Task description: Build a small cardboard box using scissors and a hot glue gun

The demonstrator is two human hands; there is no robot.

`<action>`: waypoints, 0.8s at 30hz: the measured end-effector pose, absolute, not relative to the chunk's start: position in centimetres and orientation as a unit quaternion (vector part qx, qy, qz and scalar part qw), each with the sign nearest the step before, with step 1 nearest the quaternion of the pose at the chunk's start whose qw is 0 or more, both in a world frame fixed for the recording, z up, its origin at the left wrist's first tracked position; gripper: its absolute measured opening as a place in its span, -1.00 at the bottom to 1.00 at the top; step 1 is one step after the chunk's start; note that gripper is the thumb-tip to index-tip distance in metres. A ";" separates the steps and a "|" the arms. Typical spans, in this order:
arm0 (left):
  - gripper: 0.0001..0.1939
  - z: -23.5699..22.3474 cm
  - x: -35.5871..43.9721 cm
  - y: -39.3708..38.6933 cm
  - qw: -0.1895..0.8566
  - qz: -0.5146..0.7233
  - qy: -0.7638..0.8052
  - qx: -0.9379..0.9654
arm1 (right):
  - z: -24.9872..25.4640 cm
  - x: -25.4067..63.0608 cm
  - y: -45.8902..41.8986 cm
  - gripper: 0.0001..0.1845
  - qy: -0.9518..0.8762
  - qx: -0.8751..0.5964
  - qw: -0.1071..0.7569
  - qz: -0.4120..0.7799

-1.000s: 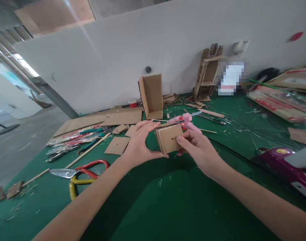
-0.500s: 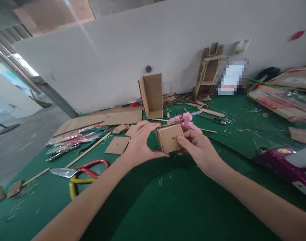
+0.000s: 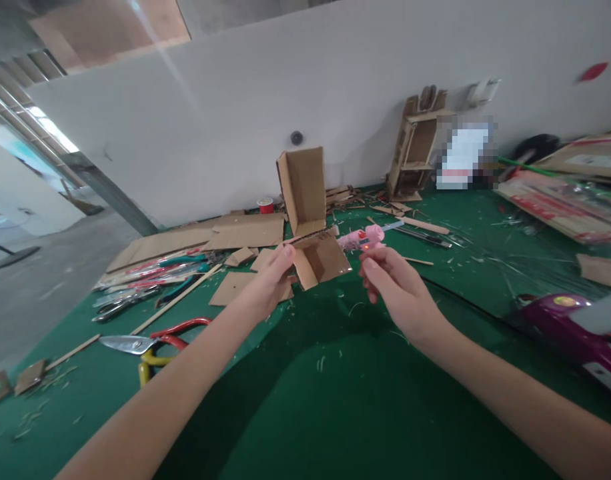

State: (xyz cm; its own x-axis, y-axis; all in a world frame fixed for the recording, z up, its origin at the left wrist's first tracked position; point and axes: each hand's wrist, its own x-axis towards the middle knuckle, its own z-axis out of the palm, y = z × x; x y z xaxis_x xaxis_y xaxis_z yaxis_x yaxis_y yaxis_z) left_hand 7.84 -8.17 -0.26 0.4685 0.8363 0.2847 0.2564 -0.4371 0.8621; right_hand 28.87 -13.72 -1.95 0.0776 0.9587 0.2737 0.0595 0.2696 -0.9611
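My left hand grips a small cardboard box by its left side. The box is tilted above the table, and its hollow inside faces me. To its right, apart from it, is my right hand, its fingers curled in with nothing visible in them. Just behind the right hand lies a pink glue gun with a small lit light; the hand hides its handle. Under and beside my left forearm are red-and-yellow-handled scissors. A flat cardboard square lies behind my left wrist.
Against the wall stand a tall open cardboard piece and a cardboard shelf-like frame. Packaged tools and a long wooden strip lie left. A purple device sits right, near a black cord.
The small box has turned, from showing a face with a dark hole to showing its hollow inside. My right hand has let go of it and shifted right, in front of the glue gun's handle.
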 end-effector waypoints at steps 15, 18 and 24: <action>-0.17 0.4 7.4 -8.6 0.525 0.288 0.307 0.740 | -3.8 29.0 -12.4 -0.75 -0.622 -0.448 0.529 0.364; -0.26 0.6 7.6 -8.7 0.515 0.276 0.293 0.757 | -4.1 29.1 -12.3 -0.73 -0.618 -0.452 0.537 0.353; -0.34 0.8 7.8 -8.9 0.529 0.287 0.311 0.736 | -3.4 28.6 -12.7 -0.81 -0.621 -0.443 0.535 0.363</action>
